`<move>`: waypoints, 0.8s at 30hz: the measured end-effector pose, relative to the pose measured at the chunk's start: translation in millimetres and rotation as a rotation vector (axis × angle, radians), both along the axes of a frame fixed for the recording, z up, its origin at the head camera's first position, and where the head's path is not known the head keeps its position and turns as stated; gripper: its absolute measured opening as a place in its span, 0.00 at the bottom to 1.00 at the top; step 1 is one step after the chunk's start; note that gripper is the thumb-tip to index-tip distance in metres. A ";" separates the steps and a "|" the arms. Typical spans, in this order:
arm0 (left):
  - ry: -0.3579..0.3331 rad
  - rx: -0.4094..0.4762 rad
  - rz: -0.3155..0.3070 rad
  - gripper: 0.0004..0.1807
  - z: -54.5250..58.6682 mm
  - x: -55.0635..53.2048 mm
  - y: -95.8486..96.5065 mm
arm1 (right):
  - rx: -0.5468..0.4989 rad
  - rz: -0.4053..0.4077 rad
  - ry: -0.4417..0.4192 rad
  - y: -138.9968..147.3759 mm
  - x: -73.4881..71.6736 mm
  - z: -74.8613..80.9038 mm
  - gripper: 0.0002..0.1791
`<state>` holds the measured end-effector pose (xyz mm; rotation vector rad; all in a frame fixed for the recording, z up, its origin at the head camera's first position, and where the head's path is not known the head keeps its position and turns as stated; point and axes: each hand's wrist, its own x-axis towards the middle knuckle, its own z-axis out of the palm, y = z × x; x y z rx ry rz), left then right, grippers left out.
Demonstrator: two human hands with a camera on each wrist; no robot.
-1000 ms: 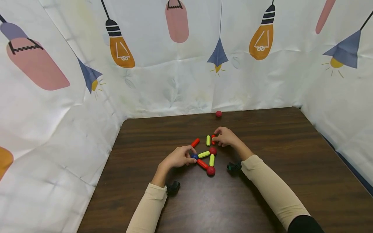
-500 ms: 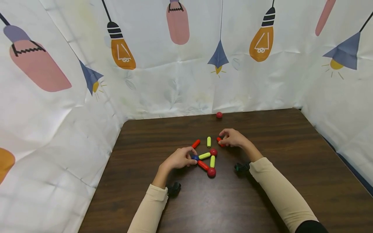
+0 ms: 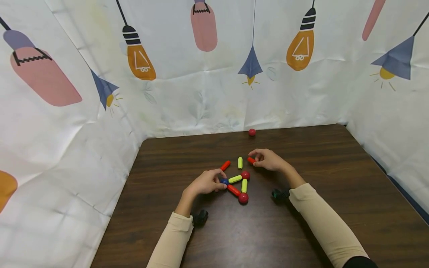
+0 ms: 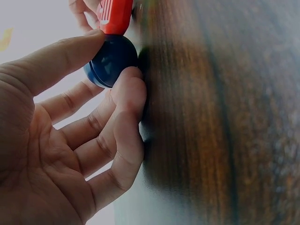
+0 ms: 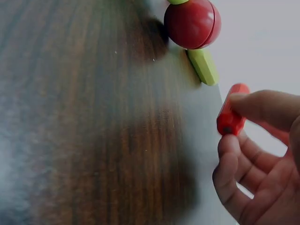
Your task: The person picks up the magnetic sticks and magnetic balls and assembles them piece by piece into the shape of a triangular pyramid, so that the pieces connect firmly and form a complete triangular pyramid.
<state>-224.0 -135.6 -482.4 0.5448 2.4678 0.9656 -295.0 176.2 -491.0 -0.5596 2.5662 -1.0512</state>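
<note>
Head view: I observe the person's left hand (image 3: 207, 181) and right hand (image 3: 269, 160) working well apart over a dark brown wood-grain table (image 3: 167, 160). The left hand pinches a glossy blue ball (image 3: 224, 181) between thumb and fingers; the left wrist view confirms this contact. The right hand pinches a short red faceted rod (image 3: 251, 160) between thumb and fingers. I cannot tell whether this rod touches the table.

The blue ball forms one corner of a flat triangle. A short yellow-green rod (image 3: 235, 179) joins it to a glossy dark-red ball (image 3: 245, 175) at the far corner. A second red rod (image 3: 234, 190) joins it to a near dark-red ball (image 3: 243, 198). A second yellow-green rod (image 3: 244, 185) closes the side between both red balls.

Beyond the triangle, I locate a loose yellow-green rod (image 3: 240, 163), just left of the right hand's rod. A loose red rod (image 3: 225, 165) lies just beyond the left fingers, its lower end partly hidden. A separate red ball (image 3: 252, 132) sits at the table's far edge, before a white lamp-print cloth (image 3: 214, 100).
</note>
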 end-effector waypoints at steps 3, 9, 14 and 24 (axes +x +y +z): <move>0.000 0.001 -0.002 0.14 -0.7 -0.6 -0.4 | -0.045 0.039 0.015 1.8 3.2 -0.4 0.20; -0.003 0.007 0.001 0.14 -1.5 -1.8 -0.6 | -0.135 0.057 0.027 3.0 9.7 -0.4 0.19; -0.006 0.002 0.002 0.14 -1.2 -1.8 -0.1 | -0.210 0.070 0.035 2.1 13.4 -2.1 0.17; -0.012 0.000 0.001 0.15 -1.0 -2.5 -0.4 | -0.202 0.091 -0.004 -5.8 21.7 -0.7 0.20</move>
